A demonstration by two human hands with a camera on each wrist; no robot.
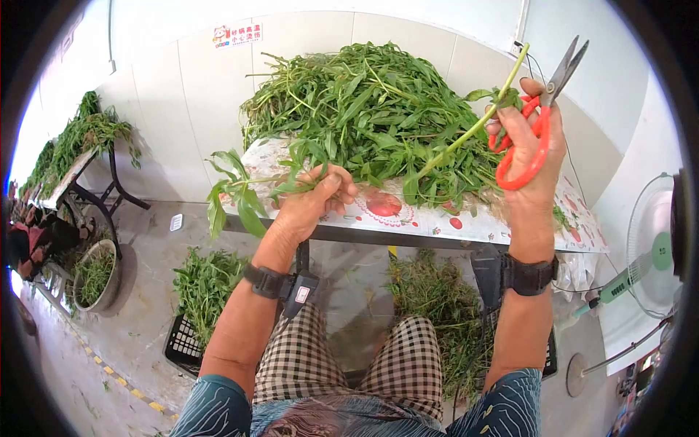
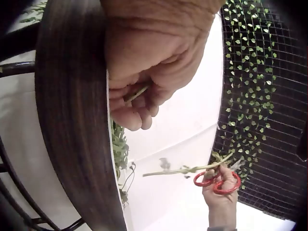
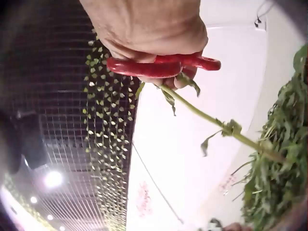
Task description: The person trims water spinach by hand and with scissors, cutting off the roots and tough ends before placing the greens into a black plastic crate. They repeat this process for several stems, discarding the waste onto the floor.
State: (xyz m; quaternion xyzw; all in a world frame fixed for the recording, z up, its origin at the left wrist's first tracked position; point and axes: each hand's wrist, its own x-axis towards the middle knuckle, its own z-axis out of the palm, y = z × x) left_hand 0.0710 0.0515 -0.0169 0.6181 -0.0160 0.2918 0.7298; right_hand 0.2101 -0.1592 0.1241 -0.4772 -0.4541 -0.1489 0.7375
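My left hand point(image 1: 317, 200) pinches a leafy green sprig point(image 1: 247, 207) over the front edge of the table. In the left wrist view a short piece of its stem point(image 2: 138, 93) shows between the curled fingers. Raised at the right, my right hand point(image 1: 537, 149) has red-handled scissors point(image 1: 526, 175) hooked over it, blades pointing up and slightly parted. The same hand holds a long, thick plant stem point(image 1: 466, 136) between its fingers, slanting down toward the pile. Few leaves are left on this stem point(image 3: 202, 114) in the right wrist view.
A big heap of leafy stalks point(image 1: 371, 109) covers much of the table, whose patterned cloth point(image 1: 429, 218) shows in front. Black crates of greens point(image 1: 211, 288) stand below. A fan point(image 1: 648, 255) is at the right; another plant-laden table point(image 1: 69, 178) and a tub point(image 1: 98, 277) are left.
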